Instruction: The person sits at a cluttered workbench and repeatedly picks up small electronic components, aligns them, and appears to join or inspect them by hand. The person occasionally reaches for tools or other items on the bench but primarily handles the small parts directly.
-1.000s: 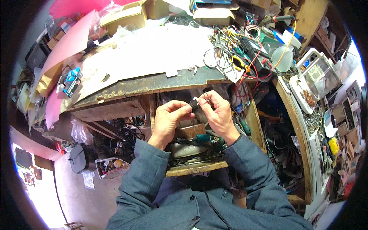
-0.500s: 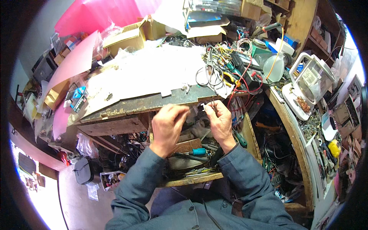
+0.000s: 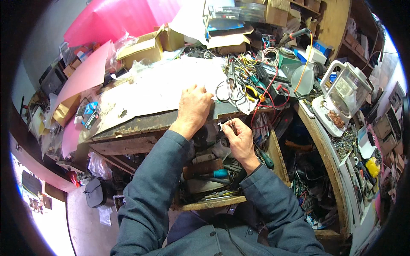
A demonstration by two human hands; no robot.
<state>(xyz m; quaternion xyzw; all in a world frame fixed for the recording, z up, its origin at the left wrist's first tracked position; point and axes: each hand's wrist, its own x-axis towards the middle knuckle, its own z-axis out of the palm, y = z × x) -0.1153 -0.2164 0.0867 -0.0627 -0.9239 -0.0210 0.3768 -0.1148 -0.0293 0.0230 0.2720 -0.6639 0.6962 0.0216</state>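
Note:
My left hand (image 3: pixel 194 109) is over the bench's front edge, reaching onto the white sheet (image 3: pixel 166 85). Its fingers are bent together, and whatever lies between them is hidden. Lower and to the right, my right hand (image 3: pixel 241 143) pinches a small white part (image 3: pixel 221 126) by thumb and forefinger. A thin dark two-pronged tool, like tweezers (image 3: pixel 231 122), also sticks up from that hand. Scissors (image 3: pixel 231 85) with black handles lie on the bench just right of my left hand, beside yellow-handled pliers (image 3: pixel 253 92).
Under my hands an open drawer (image 3: pixel 213 205) holds tools, among them a teal-handled one (image 3: pixel 220 173). Tangled wires and red leads (image 3: pixel 267 96) cover the bench's right. A clear jug-like appliance (image 3: pixel 348 87) stands farther right. Cardboard boxes (image 3: pixel 143 49) and pink sheets (image 3: pixel 124 19) fill the back left.
My left hand has moved up and forward, away from my right hand, onto the white sheet. My right hand has shifted slightly left and down, still pinching the white part.

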